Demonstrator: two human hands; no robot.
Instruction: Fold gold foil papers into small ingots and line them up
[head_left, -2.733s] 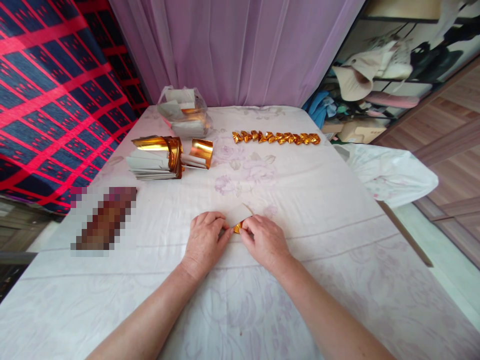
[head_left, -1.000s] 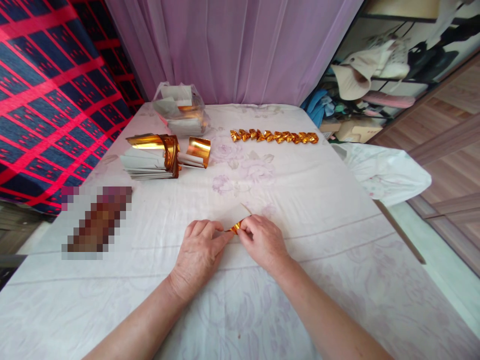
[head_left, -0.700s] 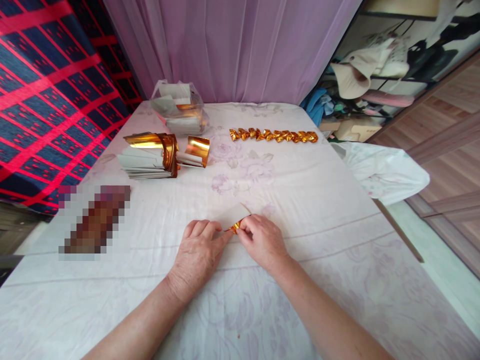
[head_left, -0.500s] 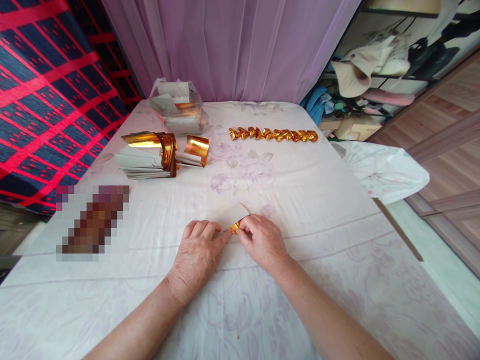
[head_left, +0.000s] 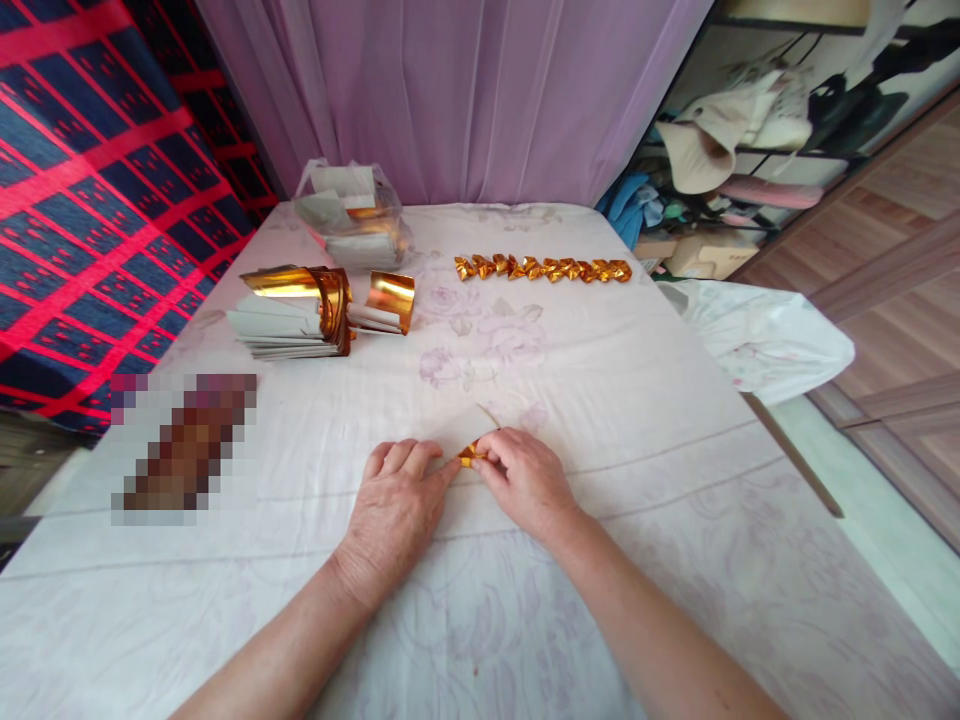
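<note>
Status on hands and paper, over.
Left hand, right hand: both on paper. Paper partly folded, gold showing. Stack lies beyond, out of the way.

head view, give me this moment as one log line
left hand: touching white-and-gold sheet | right hand: pinching its gold fold | beyond: folded gold row, sheet stack, bagged sheets

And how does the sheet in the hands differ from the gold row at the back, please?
The sheet shows a broad pale side, with gold only along its near edge; the row looks gold all along. The sheet is one partly folded piece, while the row is many small, compact ones. The sheet is held by the left hand and right hand; the row lies untouched. Both show shiny gold.
</note>
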